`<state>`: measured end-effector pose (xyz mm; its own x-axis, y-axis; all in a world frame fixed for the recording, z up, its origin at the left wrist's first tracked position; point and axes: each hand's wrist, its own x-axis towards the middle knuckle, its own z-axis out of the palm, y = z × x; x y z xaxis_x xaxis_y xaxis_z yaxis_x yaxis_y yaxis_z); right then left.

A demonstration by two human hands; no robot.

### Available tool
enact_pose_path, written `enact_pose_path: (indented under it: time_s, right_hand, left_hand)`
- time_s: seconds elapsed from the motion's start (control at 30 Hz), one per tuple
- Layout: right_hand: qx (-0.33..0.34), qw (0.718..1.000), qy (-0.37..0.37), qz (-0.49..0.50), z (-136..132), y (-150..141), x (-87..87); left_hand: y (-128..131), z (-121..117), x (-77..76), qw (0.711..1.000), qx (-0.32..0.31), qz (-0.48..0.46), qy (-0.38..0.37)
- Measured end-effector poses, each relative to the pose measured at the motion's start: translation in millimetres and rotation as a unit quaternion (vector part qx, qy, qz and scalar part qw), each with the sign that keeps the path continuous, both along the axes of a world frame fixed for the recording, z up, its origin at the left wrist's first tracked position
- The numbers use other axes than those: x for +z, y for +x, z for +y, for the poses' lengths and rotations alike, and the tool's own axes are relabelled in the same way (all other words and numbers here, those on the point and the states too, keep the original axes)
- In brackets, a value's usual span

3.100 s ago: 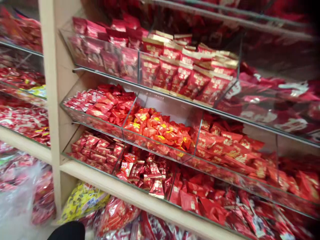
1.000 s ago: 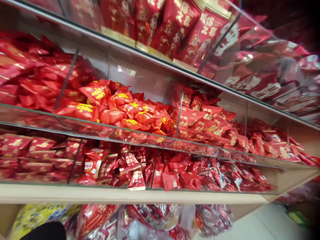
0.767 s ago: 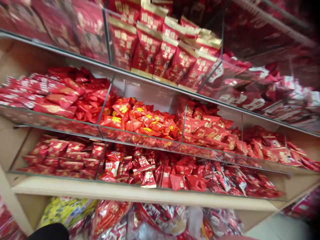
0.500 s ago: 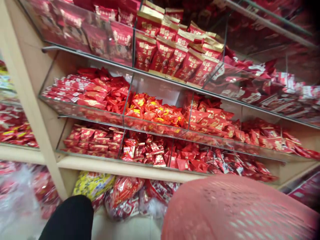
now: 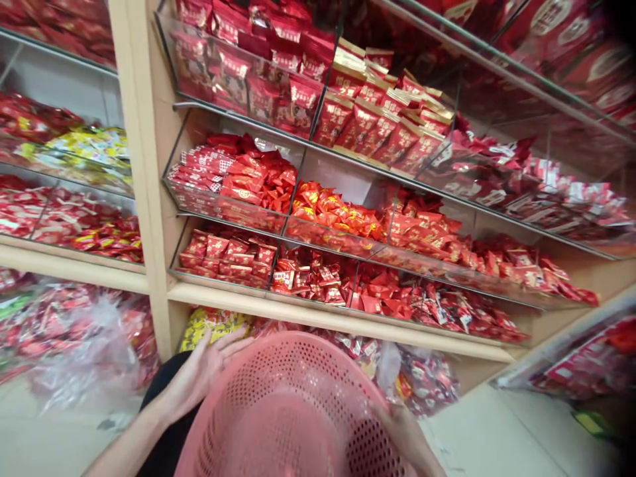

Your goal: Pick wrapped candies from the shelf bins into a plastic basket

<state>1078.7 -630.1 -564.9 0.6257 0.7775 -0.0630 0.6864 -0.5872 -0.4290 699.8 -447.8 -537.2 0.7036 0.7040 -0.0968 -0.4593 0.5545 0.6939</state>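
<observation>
Pink basket [image 5: 291, 421] was held before the front edge of the lowest shelf [image 5: 338, 324], mouth upward.
Near side was cut off; round, no clear long axis. Left hand [image 5: 206, 372]: fingers extended beside rim, contact unclear. Right hand [image 5: 403, 429], blurred, grasped opposite rim.

Basket [image 5: 283, 424] between left hand [image 5: 206, 368] and right hand [image 5: 400, 427], before shelves [image 5: 318, 320], packets [image 5: 342, 213] in tiered bins [image 5: 328, 237], post [image 5: 142, 165] left of bins, bags [image 5: 428, 381] on floor [image 5: 477, 430] beneath shelves.
</observation>
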Motion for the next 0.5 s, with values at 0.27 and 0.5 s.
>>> enact_pose_path:
  time_s: [0.27,0.5]
  right_hand:
    - [0.05,0.986,-0.107,-0.121,26.4,-43.8,32.3]
    - [0.049,0.998,-0.026,-0.038,-2.3,-29.1,8.4]
  left_hand:
    - [-13.7,19.3,-4.2,0.995,-0.014,0.072,-0.067]
    - [-20.0,25.8,31.7,0.976,-0.04,0.208,0.052]
